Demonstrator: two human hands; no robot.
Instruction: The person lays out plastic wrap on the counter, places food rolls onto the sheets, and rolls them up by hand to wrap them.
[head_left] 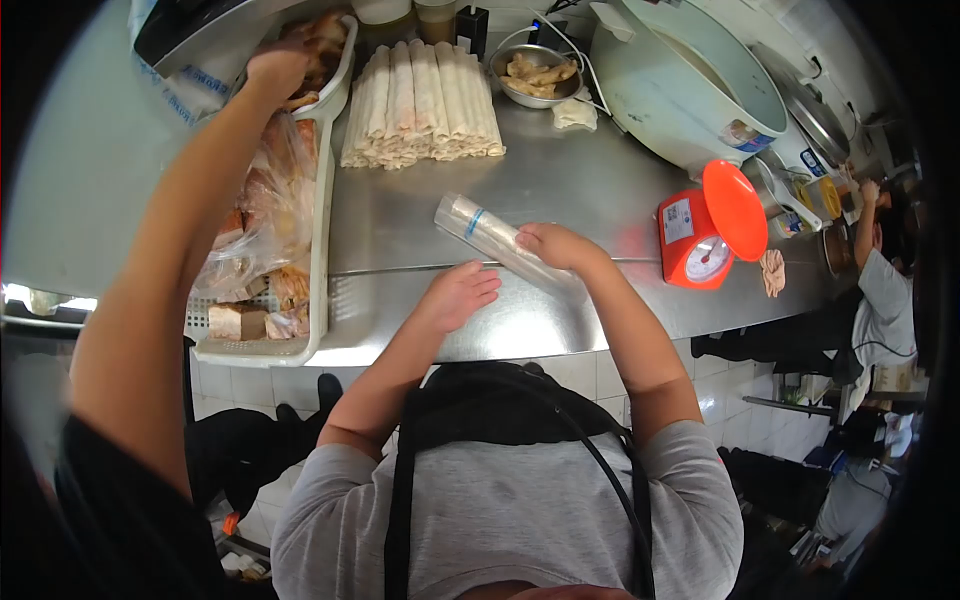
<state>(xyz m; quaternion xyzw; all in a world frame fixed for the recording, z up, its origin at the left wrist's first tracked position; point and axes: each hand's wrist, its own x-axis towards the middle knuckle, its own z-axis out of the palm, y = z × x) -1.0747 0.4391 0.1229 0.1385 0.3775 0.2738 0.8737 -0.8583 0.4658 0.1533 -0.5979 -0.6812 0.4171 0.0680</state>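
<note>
Clear plastic roll (pixel 490 232) beside the red scale (pixel 735 212), likely light, slippery, best pinched mid-length, as my right hand (pixel 560 246) does, left hand (pixel 460 296) uncurled, empty

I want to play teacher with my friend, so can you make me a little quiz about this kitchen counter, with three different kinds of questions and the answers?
1. Which hand grips the clear plastic package? A) left B) right
2. True or false: the red dial scale stands to the right of the clear plastic package.
3. Fill in: the pale rolls are stacked between the white plastic basket and the metal ____.

Key: 1. B, the right hand. 2. True. 3. Bowl.
</note>
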